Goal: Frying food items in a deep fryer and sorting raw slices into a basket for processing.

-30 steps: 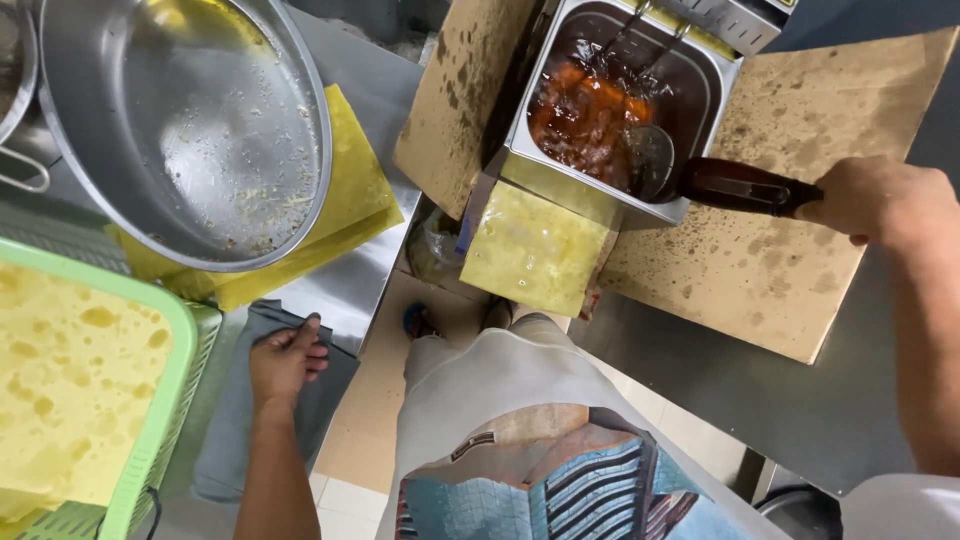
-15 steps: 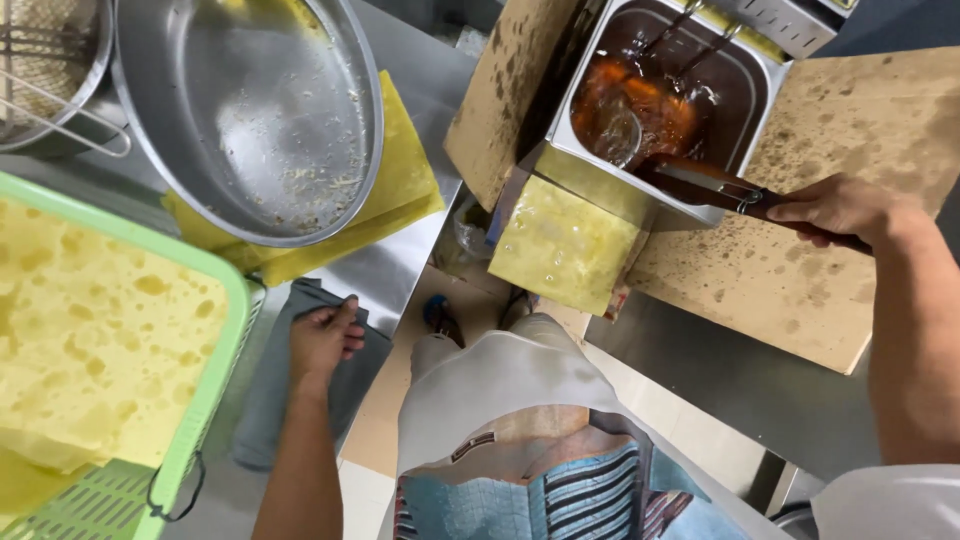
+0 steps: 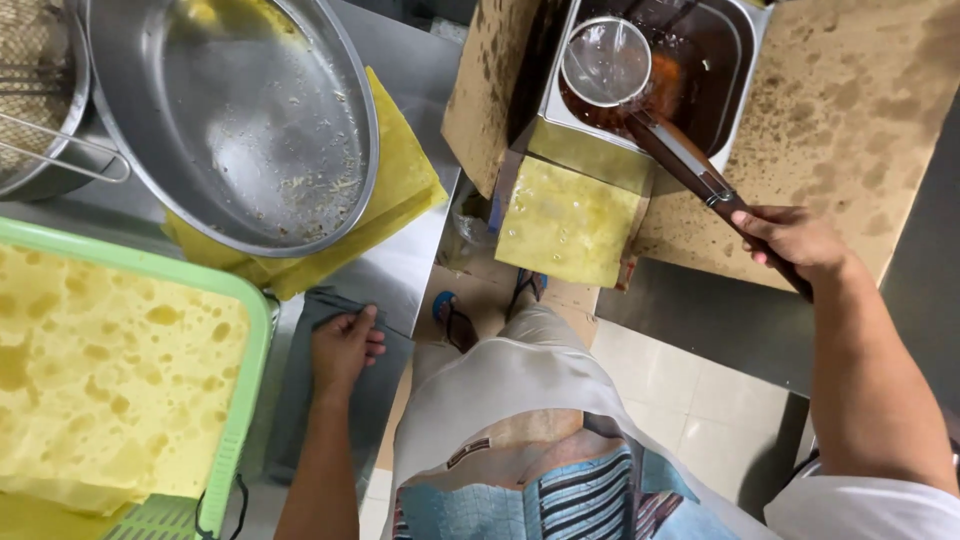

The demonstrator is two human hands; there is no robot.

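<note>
Fingers of the right hand are wrapped around the dark-handled round wire-mesh skimmer, held over the steel fryer vat. The grey folded cloth is pressed by the left hand, fingers together.

A large, empty steel pan sits at far left on stacked yellow paper sheets. A green tray at near left holds oil-spotted yellow paper. Stained cardboard covers the table at far right. A yellow sheet hangs below the fryer.
</note>
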